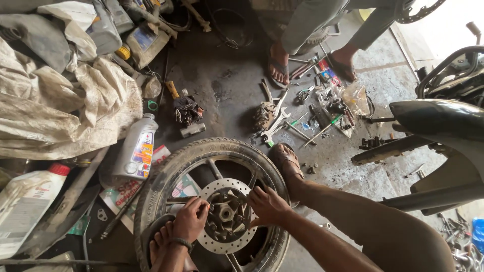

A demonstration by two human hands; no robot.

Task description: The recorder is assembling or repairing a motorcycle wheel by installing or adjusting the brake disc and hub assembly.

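Grey concrete floor (227, 75), stained dark with oil, carries everything in view. Largest on it is a dirty pale tarpaulin (55, 111) heaped at the left, and at the right stands a motorcycle (443, 121) with a black body panel. A motorcycle wheel (166, 176) lies flat in the lower middle, its black tyre worn and its spokes dark, with a drilled metal brake disc (212, 189) facing up at the hub. The person's 2 feet brace the tyre (one at the lower left rim, one in a sandal at the upper right rim). Another person stands at the top, only legs and sandals showing. A white oil bottle (137, 148) lies just beside the tyre on the left, and a second white bottle with a red cap (25, 201) lies further left. Spanners (275, 121) and small parts are scattered between the wheel and the standing person. The left hand (190, 220) rests on the disc's left edge, fingers curled on it; the right hand (268, 205) presses fingertips to the disc's right side, grasping nothing.
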